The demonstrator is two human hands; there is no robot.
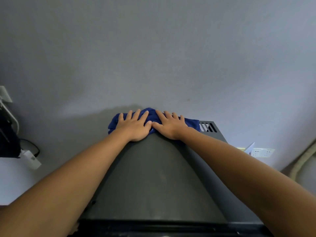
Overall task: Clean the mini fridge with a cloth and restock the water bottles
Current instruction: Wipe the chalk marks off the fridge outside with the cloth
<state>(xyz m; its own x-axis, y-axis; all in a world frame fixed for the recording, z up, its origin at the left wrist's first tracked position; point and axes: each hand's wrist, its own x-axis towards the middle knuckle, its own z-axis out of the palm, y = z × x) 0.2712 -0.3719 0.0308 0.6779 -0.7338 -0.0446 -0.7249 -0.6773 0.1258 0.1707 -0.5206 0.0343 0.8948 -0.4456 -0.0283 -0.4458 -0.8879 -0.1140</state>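
Observation:
A dark grey mini fridge (153, 182) fills the lower middle of the view, seen from above with its flat top facing me. A blue cloth (191, 123) lies bunched along the far edge of that top, against the wall. My left hand (135, 125) and my right hand (168, 124) press flat on the cloth side by side, fingers straight and spread, thumbs almost touching. Both arms reach across the fridge top. No water bottles are in view.
A grey wall (153, 57) stands right behind the fridge. Vent slots (207, 127) show at the fridge's far right corner. White wall sockets (261, 152) sit low on the right. At the left are a dark object and a white plug with a black cable (31, 157).

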